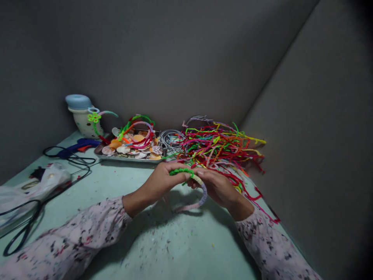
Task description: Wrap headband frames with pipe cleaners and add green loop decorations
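Near edge: pale green tabletop (186,252), dark specks scattered on it. Two light pink floral-print sleeves (96,225) come in from near left and near right.

Mid-table, center: curved fuzzy band (203,194), green twisted section running into pale yellow, lilac and pink. Left hand (163,179) pinches the green section, thumb on top. Right hand (220,188) is clamped on the band just beside it, near the green-to-yellow change. Pink end curls nearward and left; can't tell if it touches the table.

Left side: crumpled white translucent plastic bag (55,177), looped thin black cable (86,166) beside it, blue-and-red tool (77,146) farther back.

Far: shallow metal tray (131,159) full of seashells (124,149), multicolored fuzzy rings on top. Right of it, coiled grey wire (169,140), then a tangled heap of multicolored pipe cleaners (221,144). Far left, spotted cream cup with blue lid (79,102). Grey wall (163,58) behind.
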A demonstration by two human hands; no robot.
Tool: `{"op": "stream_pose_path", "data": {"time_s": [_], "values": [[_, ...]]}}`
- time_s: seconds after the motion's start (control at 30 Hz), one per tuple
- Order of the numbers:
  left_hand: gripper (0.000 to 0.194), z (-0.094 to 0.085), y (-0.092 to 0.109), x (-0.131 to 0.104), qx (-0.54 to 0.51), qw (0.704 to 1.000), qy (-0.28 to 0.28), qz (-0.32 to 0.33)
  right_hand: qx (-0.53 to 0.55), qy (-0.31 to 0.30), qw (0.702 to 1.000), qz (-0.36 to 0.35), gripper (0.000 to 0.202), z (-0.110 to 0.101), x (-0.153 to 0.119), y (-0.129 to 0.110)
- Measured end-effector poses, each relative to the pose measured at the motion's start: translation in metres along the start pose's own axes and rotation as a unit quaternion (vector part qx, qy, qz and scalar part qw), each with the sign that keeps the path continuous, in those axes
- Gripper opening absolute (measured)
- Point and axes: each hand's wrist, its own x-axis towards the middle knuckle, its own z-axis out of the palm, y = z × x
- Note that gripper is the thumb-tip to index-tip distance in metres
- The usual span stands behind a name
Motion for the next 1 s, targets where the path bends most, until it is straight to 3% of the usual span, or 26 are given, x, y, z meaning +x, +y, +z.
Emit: {"op": "stream_pose_path", "data": {"time_s": [0.2,0.4,0.73,1.0], "values": [[0.018,-0.001,-0.002,0.0,0.008,0.998,0.054,-0.021,-0.032,0.0,0.998,0.047,0.014,-0.008,-0.001,0.005],[0.02,-0.001,-0.005,0.0,0.016,0.997,0.05,-0.05,-0.132,-0.013,0.99,0.043,0.013,-0.011,-0.002,0.006],[0.017,-0.002,-0.004,0.0,0.016,0.998,0.03,-0.047,-0.098,-0.023,0.993,0.061,0.014,-0.009,-0.004,0.008],[0.021,-0.005,-0.011,0.001,0.044,0.995,0.07,-0.06,-0.068,0.02,0.995,0.071,0.021,-0.006,-0.005,0.007]]}}
